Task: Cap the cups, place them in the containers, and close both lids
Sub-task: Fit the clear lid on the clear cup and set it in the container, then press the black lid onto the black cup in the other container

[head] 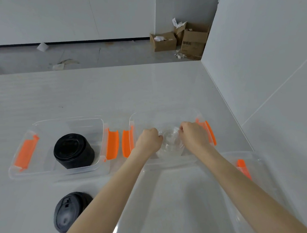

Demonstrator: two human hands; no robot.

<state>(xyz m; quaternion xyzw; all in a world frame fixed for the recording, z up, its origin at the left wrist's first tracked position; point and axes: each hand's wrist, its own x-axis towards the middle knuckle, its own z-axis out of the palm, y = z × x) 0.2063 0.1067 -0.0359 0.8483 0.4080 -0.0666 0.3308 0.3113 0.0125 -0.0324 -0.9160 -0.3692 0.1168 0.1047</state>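
Note:
Two clear containers with orange latches stand side by side on the white table. The left container holds a black cup with a black cap on it. Inside the right container stands a clear cup with a clear lid. My left hand and my right hand both grip its rim, one on each side. A second black cup with its cap on stands on the table in front of the left container, partly hidden by my left forearm.
A clear container lid with an orange latch lies near me under my forearms. A wall borders the table on the right. Cardboard boxes sit on the floor beyond the table's far edge.

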